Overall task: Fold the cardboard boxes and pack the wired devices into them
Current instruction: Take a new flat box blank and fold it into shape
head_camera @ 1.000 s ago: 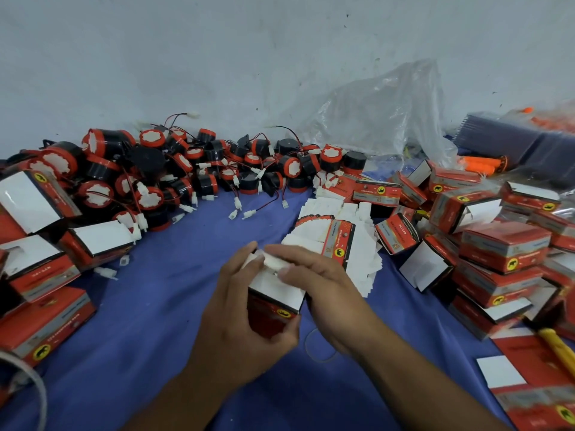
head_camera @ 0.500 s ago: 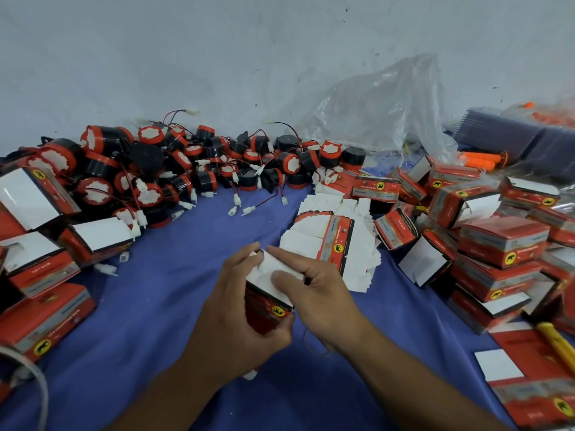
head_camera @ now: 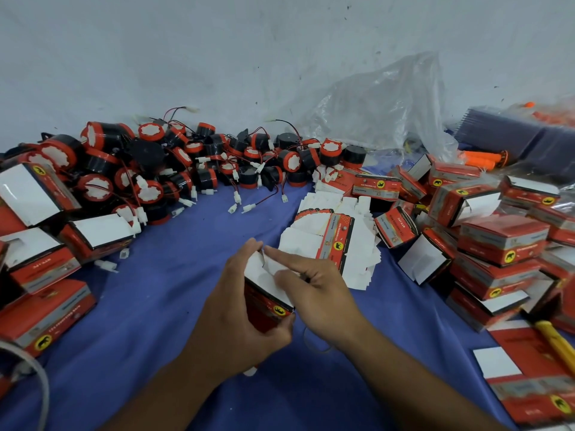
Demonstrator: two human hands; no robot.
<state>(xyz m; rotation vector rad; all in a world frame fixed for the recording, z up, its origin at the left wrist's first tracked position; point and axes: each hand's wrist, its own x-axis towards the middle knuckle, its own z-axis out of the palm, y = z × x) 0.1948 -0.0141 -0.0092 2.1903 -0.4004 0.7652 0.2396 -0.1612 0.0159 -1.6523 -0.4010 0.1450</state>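
Over the cloth (head_camera: 155, 306), left hand (head_camera: 236, 321) gripped the box (head_camera: 264, 301) while right hand (head_camera: 314, 290) pressed its white flap; flap should seat squarely before release.

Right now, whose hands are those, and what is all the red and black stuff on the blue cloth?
There is no machine here. A person wears a camera on their head, so you look down at their own two hands. The left hand grips a small red box, and the right hand presses its white flap closed. On the blue cloth lies a pile of round black-and-red devices with wires by the wall. In the middle sits a stack of flat, unfolded boxes. Folded red boxes are heaped on the right, with more on the left. A crumpled clear plastic bag leans on the wall.
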